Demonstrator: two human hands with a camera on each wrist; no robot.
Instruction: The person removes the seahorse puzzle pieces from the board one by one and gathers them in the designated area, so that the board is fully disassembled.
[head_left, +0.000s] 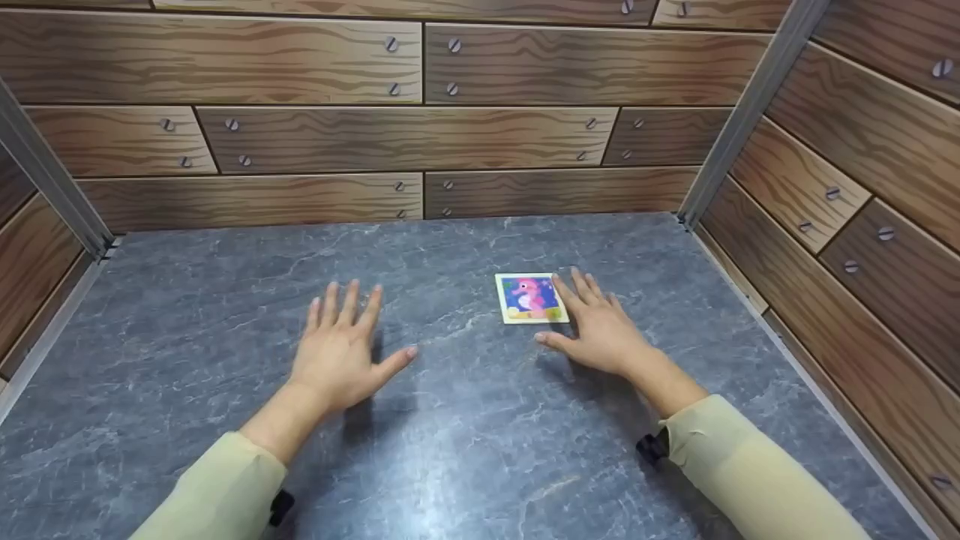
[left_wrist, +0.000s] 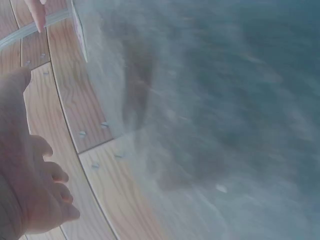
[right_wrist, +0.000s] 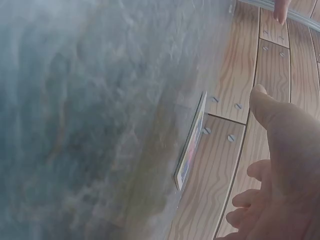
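Observation:
A square picture card (head_left: 531, 298) with a pink seahorse on a blue ground and a pale border lies flat on the grey marbled tabletop. In the head view my right hand (head_left: 600, 334) is at the card's right edge, fingers spread and holding nothing. The right wrist view shows that hand (right_wrist: 285, 165) raised above the surface, apart from the card (right_wrist: 191, 145). My left hand (head_left: 337, 360) hovers to the left of the card, palm down with straight, spread fingers, and holds nothing. In the left wrist view it (left_wrist: 30, 170) is likewise off the tabletop.
Wood-plank-patterned panels (head_left: 300, 139) wall the table at the back and both sides. Grey metal posts (head_left: 757, 105) stand at the back corners. The grey tabletop (head_left: 450, 420) reaches toward me, with a bright light reflection at the front.

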